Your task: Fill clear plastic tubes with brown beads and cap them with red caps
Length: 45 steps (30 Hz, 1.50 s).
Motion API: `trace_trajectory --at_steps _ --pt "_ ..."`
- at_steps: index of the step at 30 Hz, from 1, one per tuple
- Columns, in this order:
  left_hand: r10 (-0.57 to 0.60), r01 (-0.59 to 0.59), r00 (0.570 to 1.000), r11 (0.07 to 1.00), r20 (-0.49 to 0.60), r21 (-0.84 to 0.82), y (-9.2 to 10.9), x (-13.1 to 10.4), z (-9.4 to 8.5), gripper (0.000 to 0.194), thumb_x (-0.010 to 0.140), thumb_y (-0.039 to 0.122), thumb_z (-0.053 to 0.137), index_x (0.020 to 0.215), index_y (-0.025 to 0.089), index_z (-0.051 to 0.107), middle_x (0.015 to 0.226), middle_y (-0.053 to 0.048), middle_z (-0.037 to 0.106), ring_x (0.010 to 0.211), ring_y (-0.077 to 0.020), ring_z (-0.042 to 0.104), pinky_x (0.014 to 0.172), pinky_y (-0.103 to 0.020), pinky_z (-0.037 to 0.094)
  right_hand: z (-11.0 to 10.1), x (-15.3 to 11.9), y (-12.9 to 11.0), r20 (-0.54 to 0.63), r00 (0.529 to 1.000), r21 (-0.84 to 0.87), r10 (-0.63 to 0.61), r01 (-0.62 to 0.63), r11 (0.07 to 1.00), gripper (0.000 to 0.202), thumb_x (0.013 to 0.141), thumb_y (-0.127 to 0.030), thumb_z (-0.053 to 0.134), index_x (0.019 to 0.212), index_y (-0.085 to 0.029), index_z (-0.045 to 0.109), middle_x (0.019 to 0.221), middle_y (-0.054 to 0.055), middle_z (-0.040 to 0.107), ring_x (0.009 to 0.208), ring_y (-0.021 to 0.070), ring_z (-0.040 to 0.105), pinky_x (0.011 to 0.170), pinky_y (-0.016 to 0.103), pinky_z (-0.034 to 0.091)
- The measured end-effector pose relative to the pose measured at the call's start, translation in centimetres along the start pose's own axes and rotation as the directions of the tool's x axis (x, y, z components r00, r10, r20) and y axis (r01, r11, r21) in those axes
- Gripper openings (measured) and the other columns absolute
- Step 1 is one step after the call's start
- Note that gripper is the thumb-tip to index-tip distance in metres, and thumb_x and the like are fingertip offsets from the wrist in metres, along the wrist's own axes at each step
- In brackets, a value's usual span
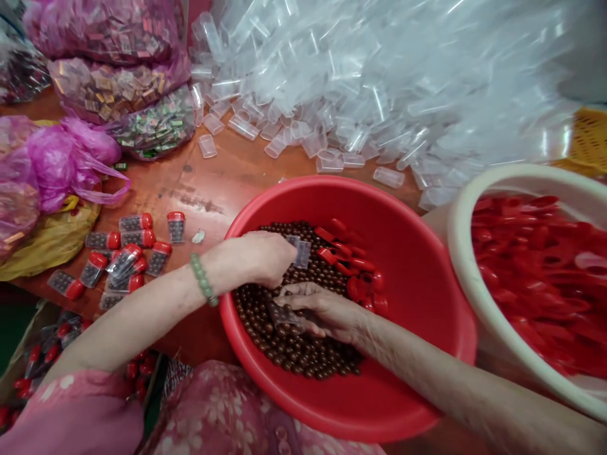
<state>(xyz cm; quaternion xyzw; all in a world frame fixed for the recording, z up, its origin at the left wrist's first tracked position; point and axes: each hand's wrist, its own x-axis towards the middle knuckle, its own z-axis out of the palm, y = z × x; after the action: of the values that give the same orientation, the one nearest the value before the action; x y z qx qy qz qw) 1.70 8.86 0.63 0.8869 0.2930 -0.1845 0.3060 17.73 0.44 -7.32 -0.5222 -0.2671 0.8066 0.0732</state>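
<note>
Inside a red basin (403, 234) lies a heap of brown beads (303, 360), with red caps (363, 278) at its right side. My left hand (268, 256), a green bracelet at the wrist, is curled closed low over the beads; what its fingers hold is hidden. Clear plastic containers (301, 251) show just beyond its knuckles; whether it touches them is unclear. My right hand (322, 309) is below and to the right, its fingers closed round a clear container (284, 315) among the beads. The hands are close together.
Clear empty containers (355, 136) are heaped behind the basin. A white tub (459, 221) of red caps stands right. Filled, red-capped containers (126, 259) lie left on the table (190, 177), near pink bags (69, 158). A box of capped containers (52, 347) is lower left.
</note>
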Motion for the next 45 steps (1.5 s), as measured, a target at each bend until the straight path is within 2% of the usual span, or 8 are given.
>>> trace_trajectory --at_steps 6,10,16,22,26,33,38,45 --pt "0.182 -0.214 0.955 0.969 -0.235 -0.121 0.6 -4.5 2.9 0.058 0.078 0.023 0.066 0.132 0.013 0.048 0.123 -0.016 0.060 0.113 -0.0309 0.058 0.095 -0.041 0.047 0.7 -0.5 -1.0 -0.028 0.981 0.175 -0.194 0.196 0.965 0.032 0.056 -0.041 0.075 0.067 -0.017 0.057 0.048 -0.005 0.053 0.033 0.0035 0.037 0.030 0.017 0.027" --pt "0.044 -0.178 0.929 0.924 -0.369 -0.339 2.3 -5.3 4.7 0.060 0.088 0.017 0.052 0.145 0.016 0.034 0.146 -0.016 0.043 0.128 -0.0272 0.050 0.106 -0.040 0.042 2.2 -1.4 -1.2 -0.054 0.959 0.218 -0.279 0.284 0.934 0.026 0.058 -0.039 0.069 0.067 -0.018 0.055 0.049 -0.005 0.050 0.036 0.0041 0.038 0.034 0.017 0.032" --pt "-0.125 -0.233 0.874 0.740 -0.470 -0.631 3.5 -5.7 5.2 0.042 0.088 0.018 0.054 0.129 0.023 0.058 0.150 -0.008 0.042 0.137 -0.0221 0.041 0.114 -0.035 0.031 3.1 -2.6 -1.4 -0.010 0.946 0.095 -0.325 0.324 0.941 0.035 0.070 -0.051 0.060 0.075 -0.016 0.058 0.054 -0.003 0.053 0.037 0.0060 0.042 0.035 0.018 0.031" --pt "-0.220 -0.236 0.897 0.497 -0.384 -0.835 3.8 -5.7 5.0 0.023 0.088 0.027 0.057 0.106 0.018 0.069 0.110 -0.007 0.069 0.103 -0.0197 0.061 0.092 -0.030 0.045 1.3 -4.4 -2.0 -0.018 0.889 -0.240 -0.457 0.440 0.865 0.025 0.074 -0.040 0.068 0.071 -0.016 0.061 0.065 0.001 0.061 0.062 0.0141 0.056 0.062 0.026 0.045" --pt "-0.193 -0.242 0.924 0.371 -0.329 -0.896 4.3 -6.0 4.9 0.021 0.087 0.032 0.057 0.093 0.014 0.065 0.086 -0.004 0.064 0.082 -0.0155 0.058 0.077 -0.026 0.044 0.6 -6.8 -2.5 0.072 0.811 -0.534 -0.581 0.523 0.664 0.012 0.079 -0.028 0.065 0.086 -0.019 0.068 0.093 0.005 0.067 0.090 0.0198 0.057 0.085 0.031 0.042" --pt "-0.129 -0.211 0.962 0.200 -0.239 -0.957 4.7 -5.5 5.4 0.017 0.083 0.030 0.062 0.089 0.014 0.061 0.079 0.000 0.056 0.072 -0.0111 0.048 0.069 -0.022 0.038 1.0 -9.9 -5.6 0.138 0.591 -0.636 -0.795 0.668 0.387 0.021 0.081 -0.038 0.070 0.088 -0.021 0.059 0.084 0.002 0.062 0.077 0.0155 0.056 0.070 0.026 0.045" --pt "-0.047 -0.272 0.960 0.099 -0.278 -0.957 4.6 -5.0 5.8 0.028 0.083 0.038 0.064 0.098 0.015 0.063 0.085 0.000 0.054 0.077 -0.0117 0.046 0.076 -0.023 0.039 2.1 -9.6 -6.8 0.347 0.535 -0.669 -0.770 0.716 0.196 0.012 0.086 -0.028 0.066 0.092 -0.019 0.060 0.087 0.002 0.060 0.078 0.0129 0.055 0.070 0.024 0.042" --pt "-0.030 -0.293 0.954 0.115 -0.299 -0.949 3.8 -4.7 6.0 0.030 0.084 0.042 0.063 0.084 0.014 0.056 0.072 0.004 0.042 0.065 -0.0078 0.034 0.062 -0.020 0.033 2.5 -8.7 -7.0 0.370 0.532 -0.720 -0.762 0.683 0.127 0.032 0.094 -0.041 0.052 0.071 -0.018 0.050 0.074 0.000 0.050 0.068 0.0119 0.046 0.060 0.023 0.036"
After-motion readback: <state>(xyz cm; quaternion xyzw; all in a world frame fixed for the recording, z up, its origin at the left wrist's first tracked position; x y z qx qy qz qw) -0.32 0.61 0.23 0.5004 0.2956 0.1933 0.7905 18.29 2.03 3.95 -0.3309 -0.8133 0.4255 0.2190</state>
